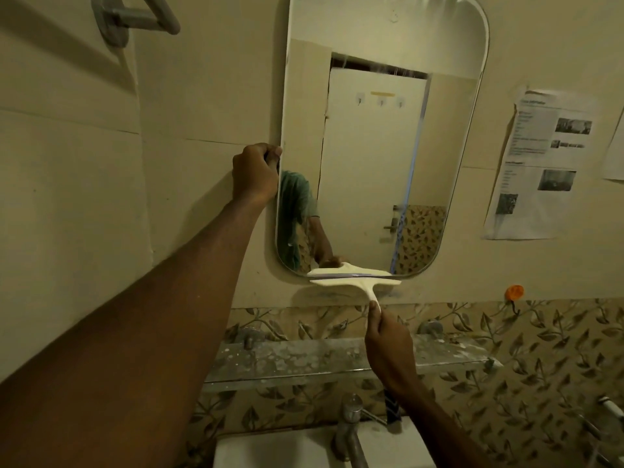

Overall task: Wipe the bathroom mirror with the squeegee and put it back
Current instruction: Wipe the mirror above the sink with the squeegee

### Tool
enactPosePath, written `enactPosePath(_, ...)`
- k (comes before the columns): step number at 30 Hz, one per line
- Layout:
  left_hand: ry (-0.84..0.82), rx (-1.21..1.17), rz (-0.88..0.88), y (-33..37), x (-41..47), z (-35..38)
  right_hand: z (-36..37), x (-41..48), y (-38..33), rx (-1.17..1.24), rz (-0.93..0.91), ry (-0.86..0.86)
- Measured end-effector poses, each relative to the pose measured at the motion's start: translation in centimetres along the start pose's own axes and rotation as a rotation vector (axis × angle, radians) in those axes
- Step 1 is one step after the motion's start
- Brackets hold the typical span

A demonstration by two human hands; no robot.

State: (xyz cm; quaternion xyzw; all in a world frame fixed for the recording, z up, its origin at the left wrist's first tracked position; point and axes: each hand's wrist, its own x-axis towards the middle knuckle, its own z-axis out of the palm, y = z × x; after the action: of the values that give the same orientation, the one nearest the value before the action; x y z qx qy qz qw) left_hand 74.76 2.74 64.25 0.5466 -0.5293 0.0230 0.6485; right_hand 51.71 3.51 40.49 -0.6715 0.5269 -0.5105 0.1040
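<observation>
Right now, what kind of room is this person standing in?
Most likely a bathroom: a wall mirror, a tap over a white basin, and a glass shelf on leaf-patterned tiles. The left hand grips the mirror's edge while the right hand holds a squeegee against it.

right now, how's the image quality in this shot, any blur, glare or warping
Head view: dim, yellowish light, no hard glare on the mirror; wide-angle lens bows the mirror's edges and the seams of the wall; the squeegee throws a soft shadow on the wall beneath it; the printed sheets at right are too soft to read.
</observation>
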Motion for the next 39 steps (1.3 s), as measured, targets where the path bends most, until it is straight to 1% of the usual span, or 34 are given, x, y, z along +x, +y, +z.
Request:
enactPosePath(6, -0.007, -0.007, -0.002, -0.3, 0.1, 0.0, -2.6, 0.5, -0.7, -0.008, -0.052, -0.001)
enactPosePath(8, -0.001, -0.008, 0.007, -0.2, 0.0, -0.1, -3.4, 1.0, -1.4, 0.021, -0.076, 0.034)
enactPosePath(11, -0.006, -0.011, 0.004, 0.0, -0.1, -0.2, -4.0, 3.1, -3.2, 0.046, -0.096, 0.134)
enactPosePath(13, -0.013, -0.012, -0.005, 0.1, -0.1, -0.2, -3.8, 4.1, -3.9, 0.036, -0.121, 0.153)
enactPosePath(15, -0.014, -0.01, -0.007, 0.2, -0.2, -0.2, -3.0, 3.8, -3.3, 0.022, -0.11, 0.114)
enactPosePath(20, -0.017, -0.006, -0.009, 0.3, -0.2, -0.3, -1.3, -0.2, 0.7, -0.062, 0.014, -0.05)
enactPosePath(22, -0.013, -0.013, -0.013, 0.4, -0.3, -0.2, -1.9, -0.6, 0.8, -0.048, 0.014, -0.039)
enactPosePath(26, 0.003, 0.0, -0.007, 0.3, -0.2, -0.1, -5.3, 2.8, -3.6, 0.04, -0.094, 0.106)
enactPosePath(31, -0.018, 0.001, -0.021, 0.5, -0.1, -0.3, -10.1, 11.1, -12.0, 0.114, -0.206, 0.2)
enactPosePath(35, -0.057, 0.002, -0.029, 0.9, 0.1, -0.6, -12.7, 16.7, -18.2, 0.203, -0.234, 0.235)
enactPosePath(39, -0.047, 0.005, -0.014, 0.6, 0.1, -0.4, -14.4, 21.1, -23.3, 0.243, -0.233, 0.32)
